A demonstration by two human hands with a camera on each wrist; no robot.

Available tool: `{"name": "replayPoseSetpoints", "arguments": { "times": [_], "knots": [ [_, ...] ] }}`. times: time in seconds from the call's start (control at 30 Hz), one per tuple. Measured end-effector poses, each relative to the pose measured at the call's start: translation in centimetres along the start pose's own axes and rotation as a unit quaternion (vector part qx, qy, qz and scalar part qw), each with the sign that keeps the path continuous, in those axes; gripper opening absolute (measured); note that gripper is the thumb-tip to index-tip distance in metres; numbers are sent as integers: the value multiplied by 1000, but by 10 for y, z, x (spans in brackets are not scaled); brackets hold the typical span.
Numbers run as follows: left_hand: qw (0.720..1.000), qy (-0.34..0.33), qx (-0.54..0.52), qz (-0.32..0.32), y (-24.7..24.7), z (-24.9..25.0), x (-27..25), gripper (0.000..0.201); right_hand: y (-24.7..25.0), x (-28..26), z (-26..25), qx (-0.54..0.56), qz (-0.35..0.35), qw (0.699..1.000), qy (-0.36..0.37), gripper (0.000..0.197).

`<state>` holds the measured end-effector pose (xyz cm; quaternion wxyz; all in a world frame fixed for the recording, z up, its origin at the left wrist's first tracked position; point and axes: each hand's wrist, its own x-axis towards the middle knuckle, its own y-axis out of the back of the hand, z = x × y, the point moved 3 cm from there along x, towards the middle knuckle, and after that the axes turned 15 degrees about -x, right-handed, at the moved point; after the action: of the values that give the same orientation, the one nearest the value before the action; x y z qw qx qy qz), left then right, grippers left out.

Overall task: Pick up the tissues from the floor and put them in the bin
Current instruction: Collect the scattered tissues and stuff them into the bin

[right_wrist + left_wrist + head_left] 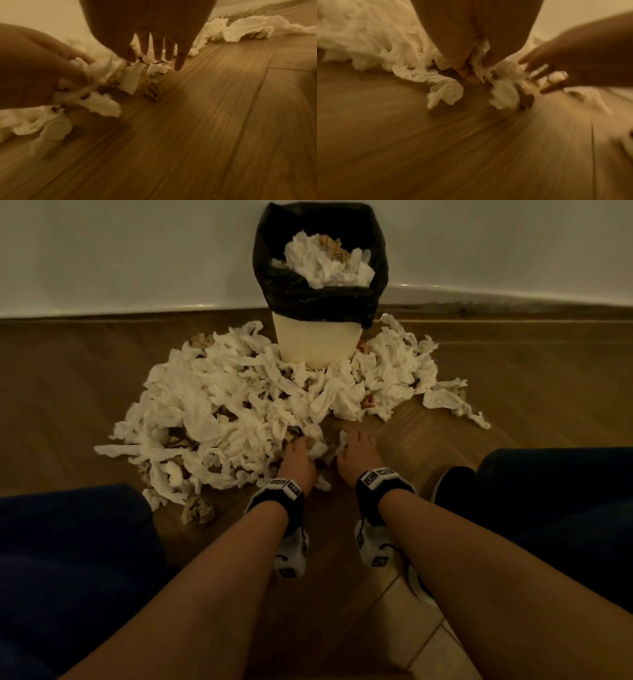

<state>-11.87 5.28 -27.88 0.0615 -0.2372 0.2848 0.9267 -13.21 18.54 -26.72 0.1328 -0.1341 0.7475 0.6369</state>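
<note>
A cream bin lined with a black bag stands against the wall, heaped with white tissues. A wide pile of crumpled tissues covers the floor round its base. My left hand is at the pile's near edge, fingers curled round a wad of tissues. The right wrist view also shows my left hand gripping that wad. My right hand is just to its right, its straight, spread fingers touching small tissue scraps on the floor.
My knees in dark trousers frame the scene at left and right, with a black shoe beside the right one. A brown crumpled paper lies near the left knee. Loose tissues trail right over the wooden floor.
</note>
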Motion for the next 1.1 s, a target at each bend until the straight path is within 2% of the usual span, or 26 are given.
{"name": "replayPoseSetpoints", "arguments": {
  "times": [0.07, 0.13, 0.27, 0.4, 0.47, 0.53, 0.6, 0.77, 0.9, 1.03, 1.1],
  "knots": [
    [998, 2, -25, 51, 4, 2, 0, 33, 1, -1, 3, -17, 22, 999, -17, 46],
    [990, 56, -107, 78, 9, 0, 0, 25, 2, -3, 8, -7, 18, 999, -47, 47],
    [951, 144, -257, 90, 15, -4, 4, 34, 1, -7, 21, 14, 2, 995, -96, 50],
    [926, 135, -342, 88, 14, -3, 3, 29, -2, -8, 22, 10, 1, 997, -71, 55],
    [928, 127, -339, 86, 14, -3, 1, 28, -6, -7, 19, 0, -1, 1000, -19, 65],
    [936, 113, -324, 80, 14, -4, 0, 27, -12, -5, 15, -38, -34, 998, 34, 79],
    [945, 108, -300, 75, 15, -4, -4, 25, -18, -2, 12, -86, -65, 992, 61, 84],
    [956, 101, -271, 47, 12, -12, -6, 24, -20, 3, 5, -106, -39, 992, 52, 54],
    [953, 119, -275, 42, 10, -18, -7, 33, -17, 5, -2, -147, -41, 986, 67, 48],
    [947, 131, -291, 39, 10, -18, -9, 34, -18, 1, -4, -110, -91, 989, 45, 46],
    [950, 124, -284, 32, 9, -17, -8, 28, -18, 0, -3, -95, -83, 991, 40, 41]
  ]
}}
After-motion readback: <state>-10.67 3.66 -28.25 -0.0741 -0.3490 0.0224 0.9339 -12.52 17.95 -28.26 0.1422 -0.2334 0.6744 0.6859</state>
